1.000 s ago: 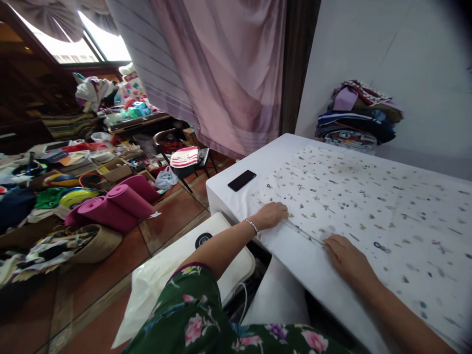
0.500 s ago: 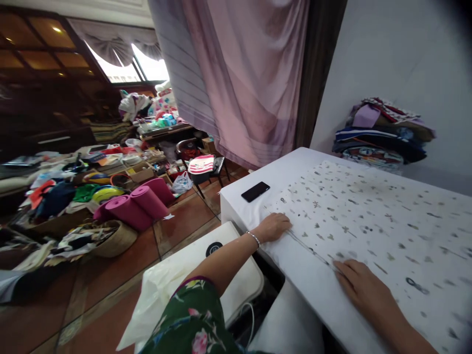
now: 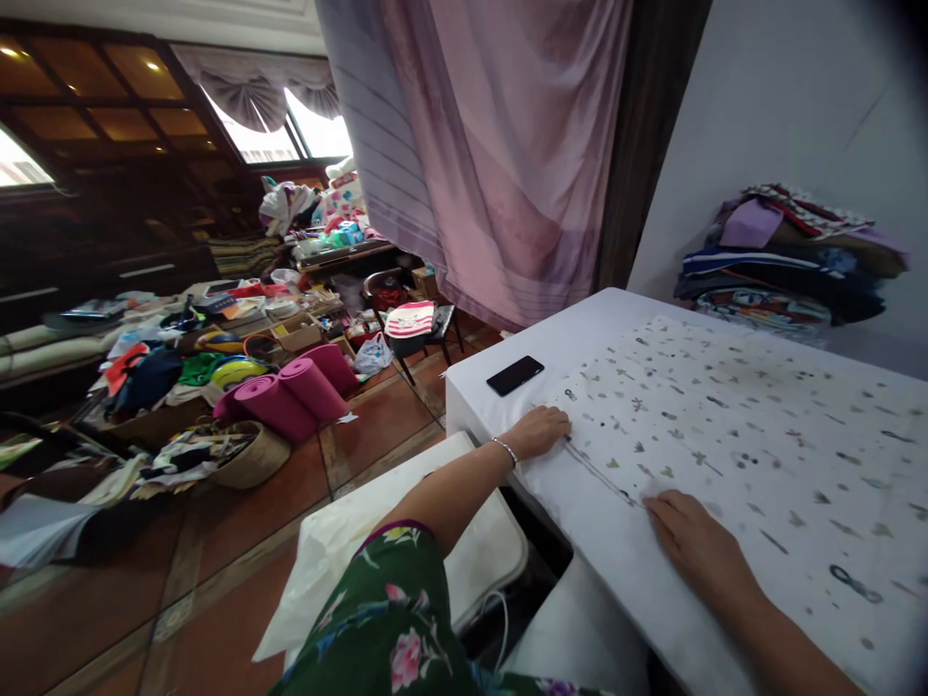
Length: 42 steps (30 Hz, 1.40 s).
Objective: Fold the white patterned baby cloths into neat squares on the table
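A white cloth printed with small grey-green motifs [image 3: 732, 406] lies spread over the white-covered table [image 3: 580, 324]. At its near edge, my left hand [image 3: 542, 430], with a bracelet at the wrist, rests palm down with the fingers curled onto the edge. Further right along that edge, my right hand [image 3: 696, 541] has its fingers pressed together on the cloth. Between the two hands the edge runs as a narrow, folded-looking strip. A black phone [image 3: 515, 375] lies on the table just beyond my left hand.
Folded clothes [image 3: 787, 261] are stacked by the wall at the table's far right. Below my left arm is a white case-like surface [image 3: 500, 541] with a pale plastic sheet [image 3: 326, 551]. Pink rolls [image 3: 290, 391], baskets and heaped belongings cover the floor to the left. A pink curtain [image 3: 514, 155] hangs behind.
The view has swung slightly left. Both hands have shifted a little leftward relative to the cloth and phone, the right hand coming slightly closer to the left.
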### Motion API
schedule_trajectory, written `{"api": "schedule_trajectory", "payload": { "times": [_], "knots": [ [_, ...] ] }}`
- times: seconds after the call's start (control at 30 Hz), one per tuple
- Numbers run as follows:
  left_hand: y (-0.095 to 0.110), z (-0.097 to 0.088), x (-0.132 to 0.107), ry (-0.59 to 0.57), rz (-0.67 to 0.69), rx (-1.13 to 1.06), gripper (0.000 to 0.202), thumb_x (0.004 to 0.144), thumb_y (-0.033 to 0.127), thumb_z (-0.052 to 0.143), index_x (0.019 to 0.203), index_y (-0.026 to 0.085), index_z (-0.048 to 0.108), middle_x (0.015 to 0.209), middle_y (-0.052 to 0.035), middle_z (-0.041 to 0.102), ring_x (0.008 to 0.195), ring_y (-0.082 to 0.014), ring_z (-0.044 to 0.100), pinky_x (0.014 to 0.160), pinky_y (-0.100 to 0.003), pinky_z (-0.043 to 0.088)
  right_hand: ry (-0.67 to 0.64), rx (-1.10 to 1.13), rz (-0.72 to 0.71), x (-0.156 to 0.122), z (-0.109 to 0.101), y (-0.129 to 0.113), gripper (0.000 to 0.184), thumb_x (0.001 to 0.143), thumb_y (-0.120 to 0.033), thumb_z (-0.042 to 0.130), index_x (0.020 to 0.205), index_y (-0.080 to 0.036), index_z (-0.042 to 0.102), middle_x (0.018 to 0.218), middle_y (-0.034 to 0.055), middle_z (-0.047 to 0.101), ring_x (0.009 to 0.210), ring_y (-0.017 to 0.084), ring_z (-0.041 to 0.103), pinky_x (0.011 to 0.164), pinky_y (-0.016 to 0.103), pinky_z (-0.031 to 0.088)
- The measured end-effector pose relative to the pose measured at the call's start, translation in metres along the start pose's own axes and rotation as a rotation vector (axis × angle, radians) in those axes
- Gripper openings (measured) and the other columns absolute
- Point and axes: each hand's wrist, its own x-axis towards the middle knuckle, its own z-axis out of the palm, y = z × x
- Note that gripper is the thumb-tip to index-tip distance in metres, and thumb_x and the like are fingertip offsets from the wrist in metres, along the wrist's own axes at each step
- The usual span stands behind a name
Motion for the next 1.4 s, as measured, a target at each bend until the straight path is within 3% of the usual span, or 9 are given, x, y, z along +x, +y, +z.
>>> {"api": "schedule_trajectory", "payload": {
  "times": [0.2, 0.5, 0.73, 0.97, 1.07, 1.17, 1.27, 1.4],
  "knots": [
    [-0.002, -0.001, -0.013, 0.036, -0.023, 0.006, 0.022, 0.09, 0.014, 0.039, 0.103, 0.017, 0.057, 0.106, -0.0081, 0.058, 0.099, -0.0174, 0.05, 0.083, -0.03, 0.038, -0.004, 0.042, -0.032, -0.003, 0.004, 0.003, 0.034, 0.091, -0.032, 0.032, 0.101, -0.024, 0.064, 0.101, 0.0062, 0.062, 0.089, 0.018, 0.057, 0.07, 0.03, 0.05],
    [0.002, -0.009, -0.017, 0.02, -0.076, -0.057, 0.019, 0.091, 0.025, 0.041, 0.094, 0.019, 0.059, 0.102, -0.0051, 0.059, 0.096, -0.0162, 0.052, 0.083, -0.029, 0.038, 0.019, -0.004, -0.03, 0.004, 0.004, -0.004, 0.035, 0.091, -0.039, 0.034, 0.101, -0.025, 0.065, 0.093, 0.0052, 0.062, 0.084, 0.018, 0.059, 0.062, 0.027, 0.051],
    [0.0, -0.008, -0.016, -0.004, -0.06, 0.018, 0.016, 0.086, 0.014, 0.044, 0.094, 0.018, 0.057, 0.101, -0.006, 0.058, 0.096, -0.0167, 0.051, 0.08, -0.028, 0.039, 0.036, 0.064, 0.013, 0.007, 0.01, 0.001, 0.034, 0.091, -0.036, 0.033, 0.095, -0.027, 0.065, 0.1, 0.0031, 0.064, 0.09, 0.017, 0.061, 0.067, 0.027, 0.053],
    [0.003, -0.007, -0.018, 0.048, -0.139, -0.036, 0.016, 0.089, 0.019, 0.042, 0.09, 0.018, 0.058, 0.097, -0.0044, 0.058, 0.093, -0.0158, 0.051, 0.081, -0.028, 0.041, 0.008, 0.104, -0.054, 0.007, 0.0, -0.007, 0.033, 0.091, -0.037, 0.034, 0.096, -0.027, 0.065, 0.095, 0.0033, 0.062, 0.087, 0.017, 0.06, 0.067, 0.025, 0.052],
    [0.003, -0.006, -0.015, 0.071, -0.308, -0.088, 0.021, 0.09, 0.028, 0.043, 0.08, 0.018, 0.059, 0.089, -0.0037, 0.059, 0.088, -0.016, 0.053, 0.079, -0.028, 0.042, -0.014, 0.103, -0.055, 0.009, -0.005, -0.012, 0.032, 0.091, -0.037, 0.035, 0.098, -0.027, 0.065, 0.089, 0.0037, 0.061, 0.082, 0.017, 0.059, 0.064, 0.026, 0.051],
    [0.002, -0.003, -0.009, 0.117, -0.662, -0.106, 0.027, 0.088, 0.038, 0.045, 0.076, 0.017, 0.057, 0.089, -0.0056, 0.06, 0.088, -0.0183, 0.054, 0.074, -0.03, 0.044, -0.026, 0.083, -0.04, 0.009, -0.004, -0.014, 0.033, 0.091, -0.035, 0.033, 0.098, -0.027, 0.065, 0.088, 0.0043, 0.059, 0.082, 0.017, 0.058, 0.062, 0.025, 0.05],
    [-0.002, -0.003, 0.001, 0.128, -1.005, -0.153, 0.031, 0.085, 0.046, 0.049, 0.09, 0.016, 0.054, 0.1, -0.0101, 0.06, 0.094, -0.0219, 0.056, 0.074, -0.031, 0.044, -0.012, 0.063, -0.048, 0.008, -0.001, -0.014, 0.033, 0.092, -0.033, 0.033, 0.101, -0.027, 0.065, 0.089, 0.0045, 0.058, 0.082, 0.017, 0.057, 0.065, 0.025, 0.048],
    [-0.008, -0.006, 0.018, 0.019, -1.172, -0.256, 0.038, 0.08, 0.042, 0.055, 0.103, 0.013, 0.052, 0.111, -0.0155, 0.059, 0.104, -0.0266, 0.056, 0.079, -0.033, 0.044, -0.04, 0.031, -0.062, 0.009, -0.001, -0.018, 0.032, 0.091, -0.032, 0.034, 0.099, -0.026, 0.065, 0.086, 0.0044, 0.057, 0.08, 0.018, 0.055, 0.064, 0.026, 0.045]
  ]
}}
